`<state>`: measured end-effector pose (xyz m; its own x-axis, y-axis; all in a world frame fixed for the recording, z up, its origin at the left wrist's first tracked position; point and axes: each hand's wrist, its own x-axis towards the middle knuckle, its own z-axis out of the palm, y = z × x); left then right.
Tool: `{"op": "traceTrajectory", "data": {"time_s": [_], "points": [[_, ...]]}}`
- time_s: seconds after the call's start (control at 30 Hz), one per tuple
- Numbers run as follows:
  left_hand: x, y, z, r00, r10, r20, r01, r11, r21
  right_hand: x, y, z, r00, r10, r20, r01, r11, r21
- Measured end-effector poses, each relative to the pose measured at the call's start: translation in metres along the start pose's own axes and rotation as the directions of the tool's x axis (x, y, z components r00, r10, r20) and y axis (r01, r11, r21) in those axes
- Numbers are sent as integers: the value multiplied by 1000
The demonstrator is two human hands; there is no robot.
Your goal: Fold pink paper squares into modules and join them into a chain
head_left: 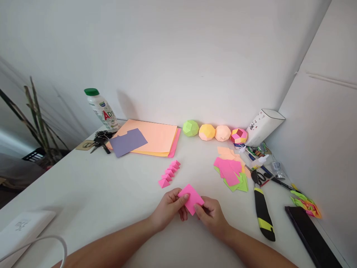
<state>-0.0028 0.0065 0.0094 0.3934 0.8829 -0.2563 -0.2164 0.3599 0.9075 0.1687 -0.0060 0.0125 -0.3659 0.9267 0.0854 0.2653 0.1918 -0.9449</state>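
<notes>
Between my two hands I hold a pink paper square (191, 197), turned like a diamond above the table. My left hand (170, 206) pinches its left corner with the thumb on top. On the right side, my right hand (212, 216) grips the paper between thumb and fingers. Just beyond my left hand lies a row of several folded pink paper pieces (169, 174). A loose pile of pink paper pieces (228, 169) rests farther to the right, over green paper (242, 183) and peach scraps.
Folded paper balls (206, 132) line the wall. At back left are coloured sheets (156, 136), a purple sheet (128, 143), keys (102, 139) and a bottle (102, 111). To the right lie a yellow-black knife (263, 214), scissors (258, 176) and a black case (312, 236).
</notes>
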Motion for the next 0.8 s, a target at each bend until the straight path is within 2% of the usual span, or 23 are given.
{"op": "traceTrajectory", "data": {"time_s": [0.1,0.17,0.2,0.27,0.33,0.4,0.5,0.7,0.8], "points": [[0,-2,-1,1000,20,-10,-20,1000,-2,1,-2,0,994,-80,-69,78,996,-38],[0,-3,-1,1000,13,-28,-13,1000,3,2,-1,-2,962,-215,-169,199,974,-111],[0,-3,0,999,5,-47,-5,1000,1,2,-1,-4,924,-312,-222,278,945,-171],[-1,-3,0,996,-13,-88,12,1000,-6,3,0,-8,807,-520,-280,431,843,-321],[-2,-2,0,995,-19,-99,17,1000,-14,4,0,-11,699,-672,-245,516,712,-476],[-3,-1,-1,999,3,-38,-4,1000,-14,3,0,-13,655,-737,-170,528,606,-595],[-6,0,-3,996,54,71,-53,999,-11,-1,0,-11,647,-760,-64,525,506,-684],[-9,2,-2,999,-36,35,36,999,3,-10,6,-7,615,-787,57,578,400,-712],[-7,2,0,998,-11,67,12,1000,-10,-11,6,-8,584,-799,146,641,343,-686]]}}
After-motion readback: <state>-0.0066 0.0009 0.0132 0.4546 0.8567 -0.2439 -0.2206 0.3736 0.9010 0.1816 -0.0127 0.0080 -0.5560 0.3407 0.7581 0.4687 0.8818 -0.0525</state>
